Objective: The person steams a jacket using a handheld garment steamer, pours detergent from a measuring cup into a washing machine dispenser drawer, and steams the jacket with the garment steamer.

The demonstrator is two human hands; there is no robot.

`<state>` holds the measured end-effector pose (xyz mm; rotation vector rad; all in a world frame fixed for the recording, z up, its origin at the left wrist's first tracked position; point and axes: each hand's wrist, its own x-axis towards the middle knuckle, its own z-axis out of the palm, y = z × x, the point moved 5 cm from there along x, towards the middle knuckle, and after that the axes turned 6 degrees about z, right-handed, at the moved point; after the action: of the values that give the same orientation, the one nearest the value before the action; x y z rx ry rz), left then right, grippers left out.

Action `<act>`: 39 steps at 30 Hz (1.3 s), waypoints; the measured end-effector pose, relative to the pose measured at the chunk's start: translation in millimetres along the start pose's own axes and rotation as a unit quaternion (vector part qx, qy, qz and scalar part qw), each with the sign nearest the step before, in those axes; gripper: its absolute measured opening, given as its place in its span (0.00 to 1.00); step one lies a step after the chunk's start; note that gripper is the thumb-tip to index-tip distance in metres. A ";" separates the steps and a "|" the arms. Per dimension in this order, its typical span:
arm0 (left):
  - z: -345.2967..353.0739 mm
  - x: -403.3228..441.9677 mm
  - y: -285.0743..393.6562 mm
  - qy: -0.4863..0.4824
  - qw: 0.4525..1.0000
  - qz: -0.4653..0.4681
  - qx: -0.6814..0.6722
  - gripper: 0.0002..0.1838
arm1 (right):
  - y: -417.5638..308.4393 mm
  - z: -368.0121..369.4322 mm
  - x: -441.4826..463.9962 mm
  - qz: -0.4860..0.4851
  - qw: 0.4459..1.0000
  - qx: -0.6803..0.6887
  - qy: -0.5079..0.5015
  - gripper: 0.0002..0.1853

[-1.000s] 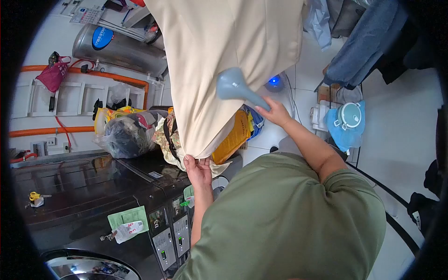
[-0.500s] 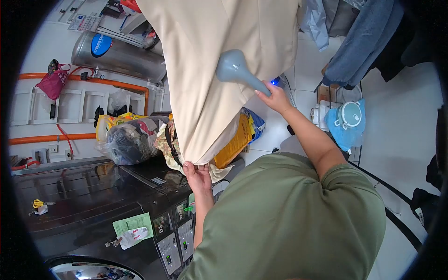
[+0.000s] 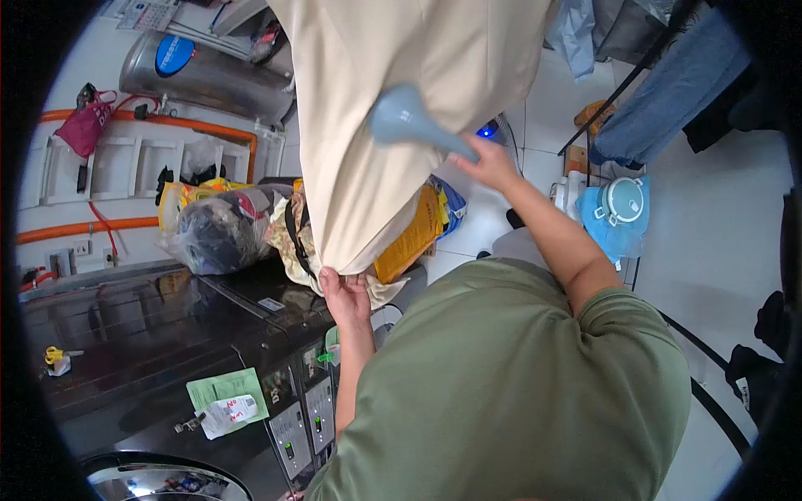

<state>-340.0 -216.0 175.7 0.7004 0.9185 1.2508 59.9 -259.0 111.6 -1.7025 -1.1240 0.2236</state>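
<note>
A cream garment [image 3: 401, 75] hangs in front of me, its lower part drawn into folds. My left hand [image 3: 344, 294] pinches the bottom edge of the cloth and pulls it toward me. In my right hand [image 3: 489, 164] is the handle of a blue-grey garment steamer [image 3: 405, 117], slightly blurred by motion. The broad steamer head lies over the face of the garment; whether it presses on the cloth I cannot tell.
Dark machines [image 3: 167, 334] with control panels stand at the left, with yellow scissors [image 3: 55, 356] on top. Stuffed plastic bags [image 3: 221, 234] sit behind them. Jeans [image 3: 668, 100] hang at the right, near a lidded container [image 3: 622, 200]. A metal tank [image 3: 205, 79] is on the far left wall.
The steamer has shifted a little left over the cloth, and my right hand with it. My left hand keeps its pinch on the hem. The whole view has shifted slightly.
</note>
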 end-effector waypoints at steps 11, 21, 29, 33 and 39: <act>-11.6 -0.1 -7.8 0.024 1.000 -0.009 -0.001 0.18 | 0.4 -88.4 82.1 0.119 0.981 0.025 0.150 0.28; -15.5 -3.4 -8.7 0.037 0.999 -0.008 0.005 0.19 | -18.0 -7.5 11.4 0.018 1.000 0.017 0.003 0.27; -16.2 -1.1 2.8 0.019 1.000 0.007 -0.010 0.21 | -48.1 28.2 -43.8 -0.041 0.989 0.001 -0.143 0.26; -27.5 4.8 2.2 0.026 0.999 0.018 0.011 0.20 | -45.2 -11.8 -2.4 -0.034 0.998 -0.040 -0.044 0.25; -51.7 25.1 -19.9 0.045 0.998 0.016 0.042 0.15 | -49.1 -101.3 93.0 -0.016 0.994 -0.065 0.087 0.26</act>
<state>-374.3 -197.4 129.1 0.7319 1.0420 1.2875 145.1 -252.6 230.0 -1.7806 -1.0535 -0.0195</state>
